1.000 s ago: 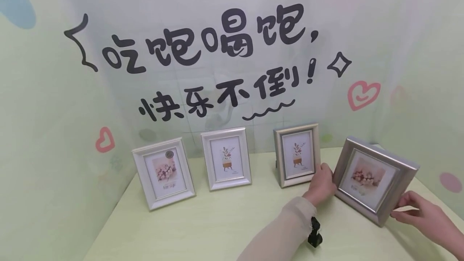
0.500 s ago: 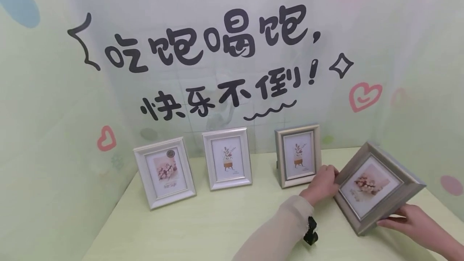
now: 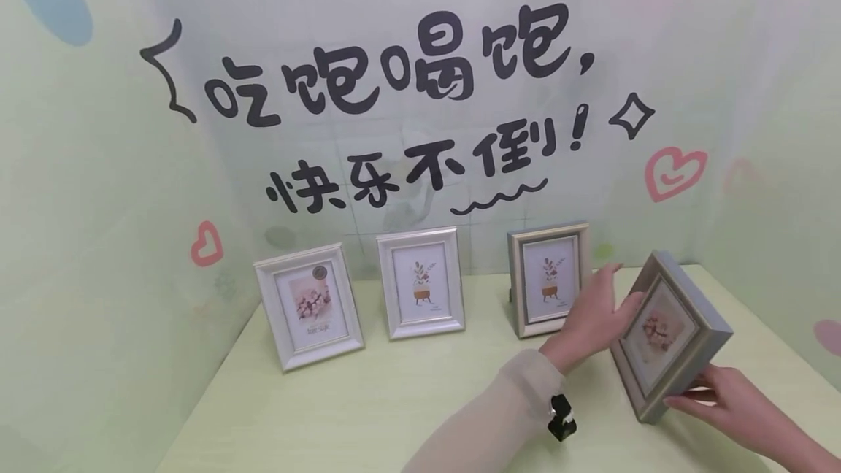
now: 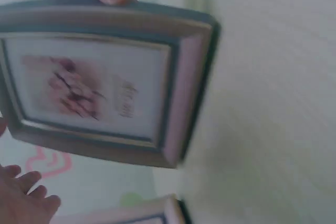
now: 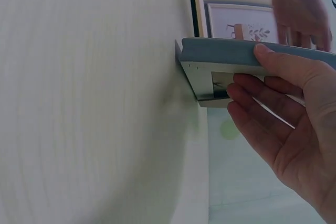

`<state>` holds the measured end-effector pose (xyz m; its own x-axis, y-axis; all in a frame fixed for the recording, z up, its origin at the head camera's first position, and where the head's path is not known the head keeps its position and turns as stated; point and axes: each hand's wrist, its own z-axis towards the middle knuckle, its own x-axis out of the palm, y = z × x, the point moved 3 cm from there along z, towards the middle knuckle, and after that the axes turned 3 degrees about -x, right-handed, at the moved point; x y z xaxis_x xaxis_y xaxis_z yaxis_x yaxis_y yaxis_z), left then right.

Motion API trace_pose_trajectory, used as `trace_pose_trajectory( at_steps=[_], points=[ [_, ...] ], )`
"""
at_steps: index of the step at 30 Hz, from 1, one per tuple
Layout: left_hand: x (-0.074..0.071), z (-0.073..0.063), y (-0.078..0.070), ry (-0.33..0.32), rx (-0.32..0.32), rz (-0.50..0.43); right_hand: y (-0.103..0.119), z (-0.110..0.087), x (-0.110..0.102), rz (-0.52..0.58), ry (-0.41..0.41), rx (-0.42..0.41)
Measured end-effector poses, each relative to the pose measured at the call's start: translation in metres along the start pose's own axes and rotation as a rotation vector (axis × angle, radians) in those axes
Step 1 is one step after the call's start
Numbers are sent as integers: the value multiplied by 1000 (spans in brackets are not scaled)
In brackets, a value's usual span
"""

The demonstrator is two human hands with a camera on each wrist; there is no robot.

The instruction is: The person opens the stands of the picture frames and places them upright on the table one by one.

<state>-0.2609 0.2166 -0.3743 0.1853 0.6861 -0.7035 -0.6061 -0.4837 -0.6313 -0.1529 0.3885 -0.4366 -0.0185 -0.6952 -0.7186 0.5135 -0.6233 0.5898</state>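
Observation:
On the table's right side a silver-grey picture frame (image 3: 659, 338) with a pink flower print leans, turned partly sideways. My right hand (image 3: 739, 407) grips its right side edge. In the right wrist view the thumb (image 5: 294, 69) presses the grey side, and the fingers curl behind the frame's back. My left hand (image 3: 588, 321) is at the frame's left side with its fingers stretched out. In the left wrist view, those fingers (image 4: 32, 182) are apart from the frame. Just behind the left hand stands a champagne-coloured picture frame (image 3: 550, 279) with a plant print, its lower right corner hidden.
Two white picture frames stand upright on the left: one with a flower print (image 3: 309, 305), the other with a plant print (image 3: 421, 283). The pale yellow-green table (image 3: 394, 407) meets a printed backdrop (image 3: 420, 137) with large black characters. Cloth-like walls close in both sides.
The silver-grey frame has turned so its front faces more to the left, its right edge coming nearer. My left hand has let go of its left edge, fingers now extended.

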Motion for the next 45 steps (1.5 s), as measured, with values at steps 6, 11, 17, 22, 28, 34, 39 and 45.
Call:
trace_pose_trajectory(
  at_steps=[6, 11, 17, 22, 28, 34, 39, 45],
  points=[
    [-25, -6, -47, 29, 330, 280, 8, 8, 1, -54, -12, -30],
    [-26, -12, -49, 100, 321, 566, 16, 15, 3, -136, -24, 31],
    [-35, -17, -36, 38, 392, 597, 22, 24, 11, -132, 31, 52],
    [-48, -19, -24, 39, 443, 532, 23, 34, -2, -62, -2, 5],
    [-57, -18, -11, 121, 441, 462, 31, 54, -7, -85, -189, -7],
    [-60, -18, -6, 144, 462, 427, 32, 57, -1, -82, -238, 0],
    [-61, -17, -7, 151, 482, 404, 27, 57, -2, -159, -265, 12],
    [-61, -17, -8, 165, 468, 395, 28, 61, -10, -272, -338, -78]
  ],
)
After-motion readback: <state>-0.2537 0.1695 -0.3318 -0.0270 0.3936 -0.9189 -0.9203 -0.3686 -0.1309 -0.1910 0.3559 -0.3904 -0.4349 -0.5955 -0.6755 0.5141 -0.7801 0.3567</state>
